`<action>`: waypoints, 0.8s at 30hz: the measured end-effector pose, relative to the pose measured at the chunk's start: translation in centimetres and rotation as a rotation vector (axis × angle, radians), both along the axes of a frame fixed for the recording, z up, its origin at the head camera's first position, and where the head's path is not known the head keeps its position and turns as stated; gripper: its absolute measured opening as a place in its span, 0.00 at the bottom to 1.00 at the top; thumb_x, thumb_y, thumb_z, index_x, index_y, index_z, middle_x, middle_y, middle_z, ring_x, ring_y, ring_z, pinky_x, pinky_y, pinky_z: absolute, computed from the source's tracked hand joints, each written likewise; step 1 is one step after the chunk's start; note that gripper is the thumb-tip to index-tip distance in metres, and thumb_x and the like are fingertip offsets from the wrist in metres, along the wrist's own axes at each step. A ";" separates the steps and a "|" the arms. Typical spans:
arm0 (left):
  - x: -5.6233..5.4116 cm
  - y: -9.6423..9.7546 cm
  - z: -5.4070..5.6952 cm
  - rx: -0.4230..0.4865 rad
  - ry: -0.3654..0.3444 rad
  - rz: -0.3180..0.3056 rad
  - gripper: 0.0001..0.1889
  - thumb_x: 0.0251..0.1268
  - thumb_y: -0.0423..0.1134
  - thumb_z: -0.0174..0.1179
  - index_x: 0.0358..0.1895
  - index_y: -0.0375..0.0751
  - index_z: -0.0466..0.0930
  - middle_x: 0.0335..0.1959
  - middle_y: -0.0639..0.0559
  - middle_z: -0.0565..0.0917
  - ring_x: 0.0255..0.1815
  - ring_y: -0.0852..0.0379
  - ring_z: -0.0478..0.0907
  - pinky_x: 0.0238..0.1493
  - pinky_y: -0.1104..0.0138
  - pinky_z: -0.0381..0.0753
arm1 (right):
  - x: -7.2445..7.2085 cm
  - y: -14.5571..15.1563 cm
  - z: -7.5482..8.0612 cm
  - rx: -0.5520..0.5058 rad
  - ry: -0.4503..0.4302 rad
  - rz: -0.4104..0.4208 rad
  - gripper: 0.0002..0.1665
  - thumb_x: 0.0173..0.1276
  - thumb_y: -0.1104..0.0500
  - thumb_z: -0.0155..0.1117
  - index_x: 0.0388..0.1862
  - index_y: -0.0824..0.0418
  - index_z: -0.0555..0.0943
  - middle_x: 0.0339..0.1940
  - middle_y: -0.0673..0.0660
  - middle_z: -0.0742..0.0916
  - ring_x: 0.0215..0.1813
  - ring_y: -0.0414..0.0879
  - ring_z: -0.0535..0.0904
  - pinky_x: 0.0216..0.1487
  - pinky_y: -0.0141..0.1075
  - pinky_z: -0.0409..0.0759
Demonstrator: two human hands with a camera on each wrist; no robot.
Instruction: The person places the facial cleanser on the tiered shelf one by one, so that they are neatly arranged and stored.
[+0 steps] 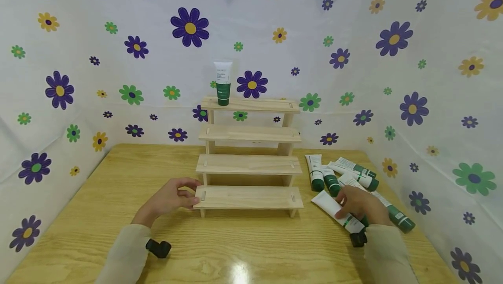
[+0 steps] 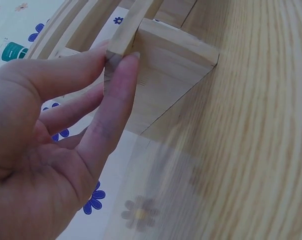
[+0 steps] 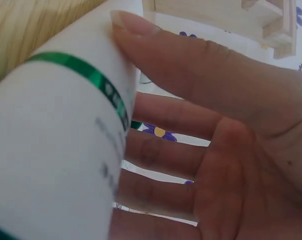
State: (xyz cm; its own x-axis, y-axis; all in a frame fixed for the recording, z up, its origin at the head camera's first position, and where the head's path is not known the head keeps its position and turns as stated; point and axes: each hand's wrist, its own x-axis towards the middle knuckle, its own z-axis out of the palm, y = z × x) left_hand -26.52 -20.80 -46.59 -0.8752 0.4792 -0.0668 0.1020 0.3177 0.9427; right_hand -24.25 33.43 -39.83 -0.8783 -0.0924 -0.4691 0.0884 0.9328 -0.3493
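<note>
A stepped wooden display rack (image 1: 249,196) with several tiers stands mid-table. My left hand (image 1: 173,196) pinches the left end of its lowest board; the left wrist view shows thumb and fingertips on the board's corner (image 2: 122,42). At the right, my right hand (image 1: 363,203) holds a white squeeze tube (image 1: 328,203) with a green band, which lies at a slant by the pile. Up close in the right wrist view, the thumb is on the near side of the tube (image 3: 66,125) and the other fingers are behind it. Another white-and-green tube (image 1: 223,84) stands upright on the top tier, near its left end.
Several more white-and-green tubes lie loosely piled right of the rack, among them one tube (image 1: 315,174) nearest to it and one long tube (image 1: 398,217) near the table's right edge. Flower-printed cloth (image 1: 165,70) hangs behind and along both sides of the wooden table (image 1: 235,249).
</note>
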 end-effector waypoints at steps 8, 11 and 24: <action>-0.1 0.1 0.0 0.009 0.013 -0.016 0.31 0.68 0.39 0.70 0.69 0.28 0.71 0.59 0.31 0.77 0.44 0.53 0.86 0.45 0.60 0.91 | 0.4 0.4 0.6 -0.061 -0.104 -0.047 0.26 0.61 0.63 0.78 0.56 0.68 0.79 0.48 0.64 0.84 0.48 0.52 0.83 0.44 0.47 0.89; 0.0 0.0 0.0 0.015 0.016 -0.023 0.31 0.69 0.38 0.69 0.69 0.27 0.70 0.59 0.30 0.77 0.44 0.54 0.86 0.45 0.60 0.91 | 0.3 0.3 0.5 -0.051 -0.104 -0.046 0.24 0.60 0.62 0.79 0.52 0.67 0.80 0.45 0.62 0.84 0.46 0.51 0.82 0.44 0.47 0.89; -0.1 -0.1 -0.1 0.002 0.001 -0.009 0.31 0.68 0.39 0.69 0.69 0.30 0.71 0.59 0.31 0.77 0.46 0.50 0.86 0.45 0.60 0.91 | 0.3 0.8 1.1 -0.057 0.000 0.025 0.31 0.57 0.58 0.83 0.55 0.68 0.80 0.47 0.63 0.86 0.45 0.50 0.82 0.45 0.45 0.88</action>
State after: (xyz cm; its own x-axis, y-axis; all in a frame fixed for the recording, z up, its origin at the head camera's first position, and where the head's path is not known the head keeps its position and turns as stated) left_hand -26.66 -20.91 -46.66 -0.8709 0.4873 -0.0644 0.1063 0.3147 0.9432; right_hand -23.97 34.22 -38.71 -0.8752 -0.1409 -0.4628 0.0653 0.9135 -0.4016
